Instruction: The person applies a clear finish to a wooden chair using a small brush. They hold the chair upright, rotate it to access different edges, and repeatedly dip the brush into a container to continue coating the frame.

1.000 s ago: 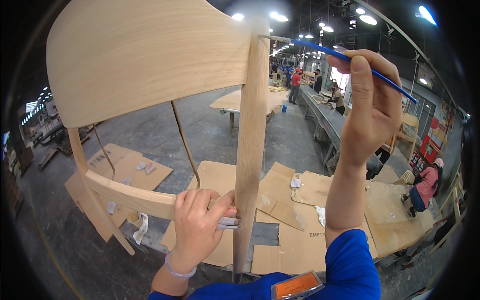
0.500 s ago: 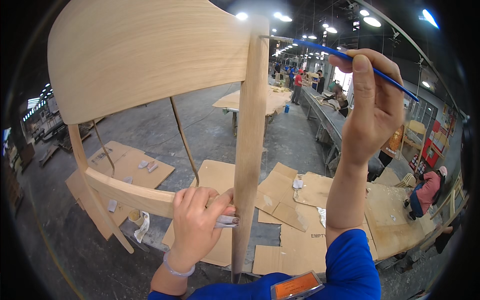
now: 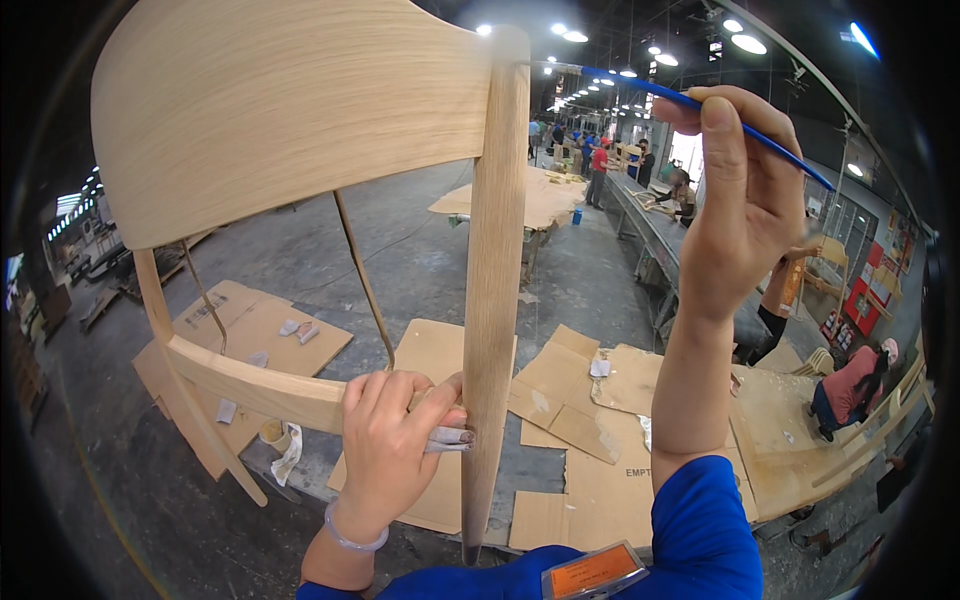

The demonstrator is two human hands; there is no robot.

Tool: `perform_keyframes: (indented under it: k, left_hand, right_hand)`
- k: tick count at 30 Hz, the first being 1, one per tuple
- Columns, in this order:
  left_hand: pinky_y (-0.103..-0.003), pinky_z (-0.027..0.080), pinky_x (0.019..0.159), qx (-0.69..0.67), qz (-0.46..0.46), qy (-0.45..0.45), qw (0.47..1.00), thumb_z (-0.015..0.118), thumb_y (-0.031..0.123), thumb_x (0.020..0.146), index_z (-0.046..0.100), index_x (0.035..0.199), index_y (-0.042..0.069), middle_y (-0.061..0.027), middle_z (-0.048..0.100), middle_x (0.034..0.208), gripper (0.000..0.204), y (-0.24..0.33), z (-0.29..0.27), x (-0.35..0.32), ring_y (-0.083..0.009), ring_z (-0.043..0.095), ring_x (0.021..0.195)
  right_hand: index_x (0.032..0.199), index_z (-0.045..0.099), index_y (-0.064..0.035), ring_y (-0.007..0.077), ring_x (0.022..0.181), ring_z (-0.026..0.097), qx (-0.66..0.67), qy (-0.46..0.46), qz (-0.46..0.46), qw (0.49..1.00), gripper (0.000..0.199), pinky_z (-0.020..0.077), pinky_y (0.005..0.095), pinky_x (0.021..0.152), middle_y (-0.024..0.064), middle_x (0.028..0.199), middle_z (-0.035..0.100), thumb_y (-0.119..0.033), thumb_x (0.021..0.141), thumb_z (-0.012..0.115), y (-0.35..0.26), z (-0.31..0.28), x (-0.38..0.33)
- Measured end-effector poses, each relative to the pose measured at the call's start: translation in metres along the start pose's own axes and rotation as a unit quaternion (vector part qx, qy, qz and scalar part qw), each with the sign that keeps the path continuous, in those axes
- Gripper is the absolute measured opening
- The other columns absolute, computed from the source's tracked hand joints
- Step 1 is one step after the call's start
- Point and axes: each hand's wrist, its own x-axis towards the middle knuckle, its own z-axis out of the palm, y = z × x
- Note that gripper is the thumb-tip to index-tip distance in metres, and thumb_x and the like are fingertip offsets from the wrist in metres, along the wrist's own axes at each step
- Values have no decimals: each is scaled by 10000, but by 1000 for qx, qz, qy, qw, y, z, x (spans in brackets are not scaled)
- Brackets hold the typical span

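A pale wooden chair frame stands close before me, its broad curved backrest [image 3: 300,120] at upper left joined to an upright post [image 3: 495,240]. My left hand [image 3: 390,440] is closed around the lower rail [image 3: 265,390] beside that post. A greyish rolled strip [image 3: 450,438], perhaps sandpaper, pokes out between its thumb and fingers. Raised at the right, my right hand [image 3: 745,200] pinches a thin blue-handled paintbrush [image 3: 640,86]. The brush tip reaches the side of the post near its top; whether it touches I cannot tell.
Cardboard sheets [image 3: 560,400] cover the bench under the chair. A small cup [image 3: 272,432] with a white cloth [image 3: 288,455] stands at lower left. Crumpled grey scraps [image 3: 300,330] lie on cardboard. A person in pink [image 3: 845,385] works at right; others stand along a far bench [image 3: 640,240].
The view has shifted slightly, with the post a little further left. My right hand and the paintbrush have moved slightly left and up. My left hand keeps its grip.
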Motion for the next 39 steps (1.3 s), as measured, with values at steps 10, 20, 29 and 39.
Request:
perform_keyframes:
  k: [10,20,29,39]
  left_hand:
    - [-421,408,875,6,-3,-5,1000,744,262,978,802,1200,140,-53,597,919,260,-8,0,0,-252,585,898]
    - [-423,411,878,13,-8,1,1000,745,260,977,807,1183,128,-52,593,915,252,-19,0,1,-254,584,898]
    - [-437,386,874,-2,-19,6,1000,719,219,975,785,1128,76,-70,626,948,219,-25,2,3,-296,582,913]
    - [-440,389,866,10,-19,13,1000,713,209,972,779,1103,72,-75,623,946,200,-36,3,4,-304,583,903]
  right_hand:
    - [1146,705,83,258,939,795,30,-10,-11,999,176,621,355,905,158,1052,760,-75,1093,649,6,13,-3]
    - [1141,709,81,251,938,796,23,-11,-13,1000,171,619,346,898,155,1046,763,-72,1090,652,9,23,-5]
    - [1156,718,59,242,945,797,32,-22,-18,999,167,610,321,898,140,1048,770,-84,1091,662,18,32,-7]
    - [1172,708,68,241,941,795,32,-7,-3,999,192,608,333,900,153,1038,771,-101,1101,650,24,43,-9]
